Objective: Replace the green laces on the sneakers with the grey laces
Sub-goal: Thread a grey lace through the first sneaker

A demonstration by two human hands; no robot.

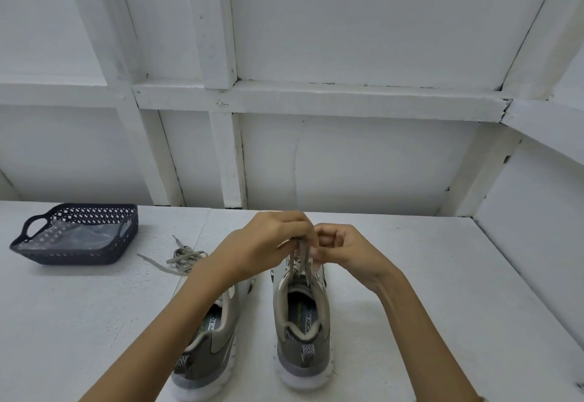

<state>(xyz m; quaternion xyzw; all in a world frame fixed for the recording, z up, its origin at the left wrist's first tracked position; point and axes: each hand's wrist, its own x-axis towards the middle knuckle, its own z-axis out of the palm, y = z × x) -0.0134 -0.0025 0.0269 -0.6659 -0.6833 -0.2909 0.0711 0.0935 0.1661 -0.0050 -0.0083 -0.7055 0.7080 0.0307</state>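
Two grey mesh sneakers with white soles stood near the front edge of the white counter [410, 275], heels toward the person. Over the right sneaker [303, 338], the left hand [268, 243] and right hand [344, 250] both pinched the grey flat lace [304, 262] rising from its eyelets. The left sneaker [215, 348] stood just beside it. A loose pale lace [183, 258] lay bundled toward the back left, near a dark perforated plastic basket [79, 256].

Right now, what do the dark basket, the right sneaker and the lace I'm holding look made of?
Basket: likely moulded plastic, matte navy, given its perforated lattice walls and cut-out handle. Right sneaker: grey textile or synthetic upper, white sole that looks like foam. Lace: flat greyish woven fabric, apparently; it bends softly.
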